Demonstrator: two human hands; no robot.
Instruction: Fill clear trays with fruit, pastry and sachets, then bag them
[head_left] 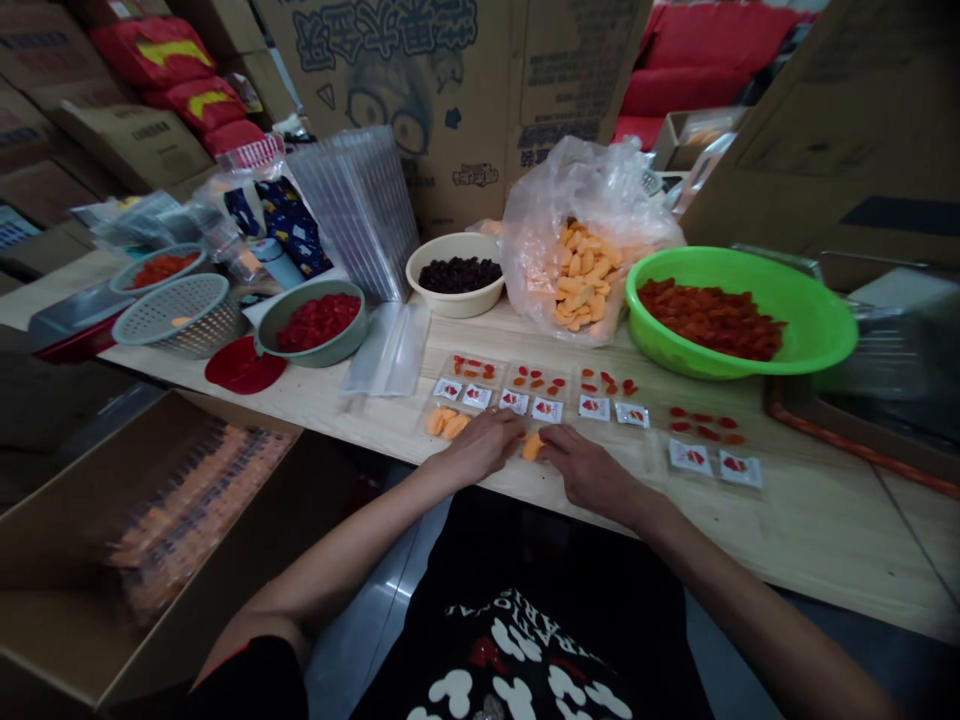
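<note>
My right hand [589, 468] has its fingertips closed on an orange oval food piece [533, 446], low over a clear plastic tray at the table's front edge. Just left of it, my left hand [487, 443] is curled over the same tray, fingers together; whatever they hold is hidden. Small white sachets [547, 410] with a red print and red pieces [535, 378] fill the tray's upper sections. Beside my left hand, another tray has orange pieces [447, 423] in its front section. More clear trays with red pieces and sachets [690, 457] lie to the right.
A plastic bag of orange pieces [583, 275] stands behind the trays, between a bowl of dark pieces [459, 277] and a green basin [817, 315]. Farther left are a bowl of red pieces [316, 322], stacked clear trays [360, 205] and a grey basket [180, 320]. A filled carton [150, 540] sits below.
</note>
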